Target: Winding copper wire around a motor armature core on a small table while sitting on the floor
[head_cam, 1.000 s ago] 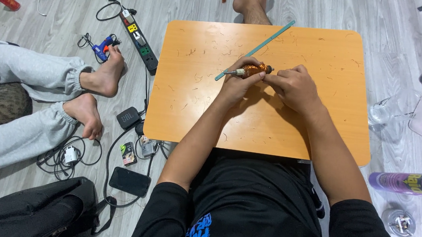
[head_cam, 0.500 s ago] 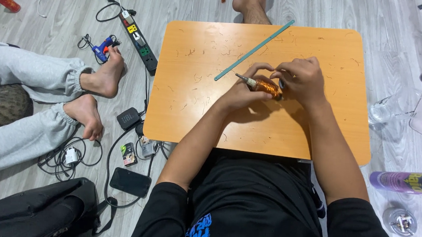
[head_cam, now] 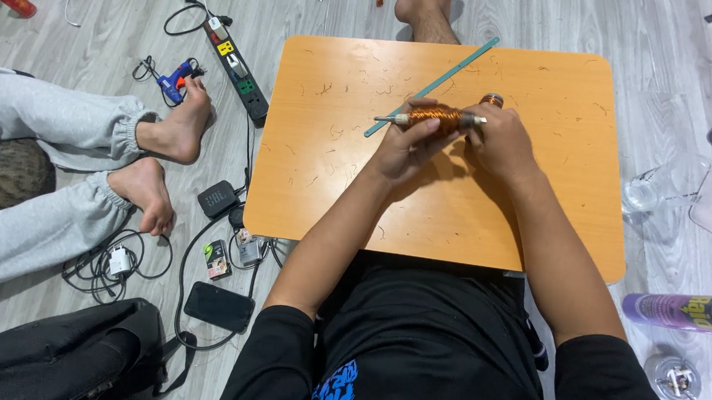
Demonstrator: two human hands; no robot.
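Over a small orange table (head_cam: 332, 182), both my hands hold a rod wound with copper wire, the copper coil (head_cam: 432, 116). My left hand (head_cam: 405, 145) grips the coil from below, thumb on the winding. My right hand (head_cam: 501, 143) pinches the coil's right end, where a white tip sticks out. A small copper wire spool (head_cam: 491, 99) stands just behind my right hand. A long teal strip (head_cam: 441, 80) lies diagonally on the table beyond the coil.
Another person's bare feet (head_cam: 165, 159) and grey trousers lie at the left. A power strip (head_cam: 234, 67), blue glue gun (head_cam: 172, 79), cables, a phone (head_cam: 218, 306) and a black bag cover the floor. A purple spray can (head_cam: 683, 312) lies at right.
The coil has been turned from tilted to level and lifted slightly toward the far side. My right hand shifted from the coil's body to its right end.
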